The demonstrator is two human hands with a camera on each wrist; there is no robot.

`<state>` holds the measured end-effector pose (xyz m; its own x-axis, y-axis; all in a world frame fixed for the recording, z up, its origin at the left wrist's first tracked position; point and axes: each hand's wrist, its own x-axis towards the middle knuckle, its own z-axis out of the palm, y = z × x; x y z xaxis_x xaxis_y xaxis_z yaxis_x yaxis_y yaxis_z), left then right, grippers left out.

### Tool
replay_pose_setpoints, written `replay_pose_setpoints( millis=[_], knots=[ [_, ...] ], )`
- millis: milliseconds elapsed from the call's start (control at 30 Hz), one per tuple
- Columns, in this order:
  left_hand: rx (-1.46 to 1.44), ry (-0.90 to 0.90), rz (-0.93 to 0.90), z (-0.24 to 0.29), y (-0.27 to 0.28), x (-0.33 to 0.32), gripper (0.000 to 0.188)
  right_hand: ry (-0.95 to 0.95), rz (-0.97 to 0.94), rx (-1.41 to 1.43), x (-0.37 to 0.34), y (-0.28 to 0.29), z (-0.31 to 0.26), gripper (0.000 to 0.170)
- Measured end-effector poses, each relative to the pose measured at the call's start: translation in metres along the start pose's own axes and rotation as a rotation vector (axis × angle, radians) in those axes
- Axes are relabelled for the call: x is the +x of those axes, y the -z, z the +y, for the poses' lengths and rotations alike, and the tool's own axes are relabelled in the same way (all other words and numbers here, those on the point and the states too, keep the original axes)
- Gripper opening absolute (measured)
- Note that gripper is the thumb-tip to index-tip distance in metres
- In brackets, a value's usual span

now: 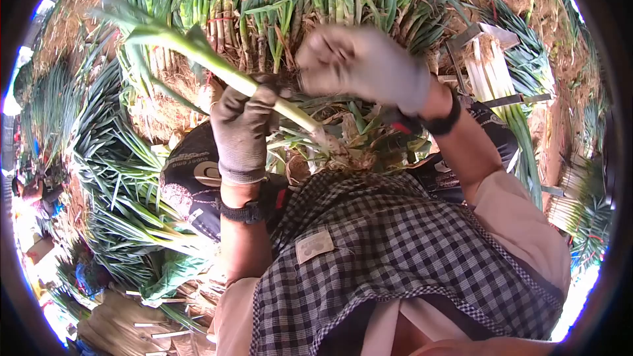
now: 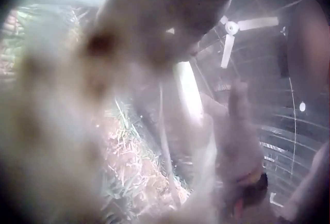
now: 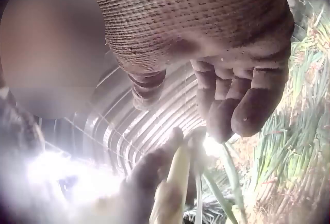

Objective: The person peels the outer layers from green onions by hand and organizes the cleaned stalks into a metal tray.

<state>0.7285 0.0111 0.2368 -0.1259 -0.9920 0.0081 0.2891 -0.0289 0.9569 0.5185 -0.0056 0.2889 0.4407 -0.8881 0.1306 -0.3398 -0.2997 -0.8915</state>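
Note:
A long green onion (image 1: pixel 211 62) runs diagonally, leaves at upper left, roots at lower right. The gloved left hand (image 1: pixel 242 128) grips it mid-stalk. Up and to the right, the gloved right hand (image 1: pixel 369 66) is motion-blurred and apart from the stalk. In the right wrist view, this right hand (image 3: pixel 206 33) has loosely bent fingers holding nothing, with the pale stalk (image 3: pixel 178 175) in the left hand (image 3: pixel 144 177) below. The left wrist view is hazy: a white stalk part (image 2: pixel 190 92) shows beneath the dark near glove (image 2: pixel 160 18), and the right hand (image 2: pixel 240 136) is beyond.
Bundled green onions (image 1: pixel 264 0) line the far side, and loose ones (image 1: pixel 119 178) are heaped at left. Trimmed white stalks (image 1: pixel 491 76) lie at right beside a metal frame (image 1: pixel 498 36). Leaf and root scraps (image 1: pixel 359 148) lie between the person's knees, before a checked apron (image 1: pixel 395 244).

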Motion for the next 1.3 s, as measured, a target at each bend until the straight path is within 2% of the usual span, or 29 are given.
replay_pose_setpoints(
  millis=[33,100,133,200,233,333,400,433,533,567,600,633,700,733,767,800,867,900,933,967,1000,1033,1067,1100,1133,1167,1200,1267,1300],
  knots=[
    [0.022,-0.033,0.063,0.001,0.004,-0.001,0.015,-0.002,-0.008,-0.084,-0.013,-0.008,-0.005,0.04],
    [-0.026,-0.099,0.164,0.001,0.009,-0.003,0.016,0.237,0.146,-0.309,-0.025,-0.037,0.013,0.052],
    [-0.043,-0.112,0.203,0.002,0.011,-0.003,0.016,0.258,0.225,-0.394,-0.027,-0.051,0.018,0.042],
    [-0.126,-0.109,0.291,0.009,0.011,-0.005,0.015,0.291,0.275,-0.425,-0.023,-0.061,0.011,0.036],
    [-0.017,-0.084,0.318,0.017,0.013,-0.011,0.015,0.325,0.322,-0.456,-0.02,-0.065,0.008,0.03],
    [0.0,-0.22,0.33,0.025,0.027,-0.02,0.013,0.32,0.271,-0.6,-0.006,-0.077,0.001,0.02],
    [0.02,-0.231,0.418,0.027,0.022,-0.025,0.015,0.268,0.234,-0.742,-0.006,-0.074,0.0,0.012],
    [-0.003,-0.283,0.427,0.026,0.031,-0.027,0.016,0.275,0.234,-0.738,-0.004,-0.074,0.006,0.012],
    [0.011,-0.391,0.487,0.04,0.051,-0.034,0.017,0.291,0.321,-1.077,-0.011,-0.057,0.05,0.008],
    [0.01,-0.394,0.481,0.043,0.065,-0.038,0.017,0.147,0.406,-1.075,-0.014,-0.041,0.064,0.004],
    [-0.026,-0.366,0.535,0.044,0.076,-0.042,0.016,0.138,0.495,-1.118,-0.018,-0.018,0.094,0.006],
    [-0.025,-0.427,0.554,0.044,0.084,-0.043,0.014,-0.294,0.445,-1.203,-0.023,0.005,0.122,0.006],
    [-0.101,-0.439,0.64,0.047,0.091,-0.049,0.014,-0.691,0.332,-1.255,-0.047,0.059,0.156,0.017],
    [-0.113,-0.458,0.602,0.044,0.097,-0.051,0.013,-0.732,0.358,-1.21,-0.062,0.08,0.17,0.024],
    [-0.137,-0.435,0.669,0.043,0.093,-0.052,0.013,-0.776,0.381,-1.162,-0.071,0.086,0.178,0.03],
    [-0.163,-0.428,0.67,0.036,0.095,-0.053,0.013,-0.658,0.453,-1.023,-0.063,0.068,0.139,0.039],
    [-0.106,-0.372,0.699,0.026,0.083,-0.051,0.021,-0.609,0.128,-0.826,-0.045,0.027,0.063,0.044],
    [-0.125,-0.335,0.71,0.02,0.08,-0.047,0.023,-0.53,0.051,-0.612,-0.037,0.004,0.051,0.036],
    [-0.113,-0.31,0.715,0.017,0.072,-0.046,0.022,-0.187,0.058,-0.249,-0.035,-0.02,0.052,0.022],
    [-0.101,-0.292,0.723,0.017,0.063,-0.044,0.022,-0.036,-0.019,-0.221,-0.025,-0.041,0.042,0.023],
    [-0.109,-0.236,0.646,0.021,0.056,-0.047,0.021,0.201,0.073,-0.288,-0.015,-0.06,0.04,0.037],
    [-0.088,-0.238,0.638,0.018,0.049,-0.046,0.021,0.208,0.129,-0.085,-0.007,-0.078,0.027,0.052],
    [-0.049,-0.251,0.599,0.015,0.044,-0.048,0.02,0.186,0.053,0.032,0.002,-0.09,0.025,0.06],
    [-0.01,-0.263,0.559,0.013,0.041,-0.05,0.019,0.128,-0.065,0.529,0.013,-0.101,0.021,0.062],
    [0.002,-0.253,0.472,0.011,0.038,-0.055,0.017,0.078,-0.054,0.797,0.019,-0.113,0.012,0.057],
    [0.001,-0.26,0.507,0.007,0.031,-0.054,0.016,0.025,-0.043,1.065,0.021,-0.12,-0.001,0.054],
    [0.04,-0.236,0.506,0.006,0.029,-0.055,0.016,0.027,-0.044,1.066,0.02,-0.124,-0.003,0.054],
    [0.075,-0.216,0.509,0.006,0.026,-0.057,0.017,-0.192,0.067,1.347,0.021,-0.13,-0.003,0.042],
    [-0.163,-0.303,0.41,0.008,0.023,-0.057,0.016,-0.189,0.062,1.343,0.022,-0.128,0.001,0.042]
  ],
)
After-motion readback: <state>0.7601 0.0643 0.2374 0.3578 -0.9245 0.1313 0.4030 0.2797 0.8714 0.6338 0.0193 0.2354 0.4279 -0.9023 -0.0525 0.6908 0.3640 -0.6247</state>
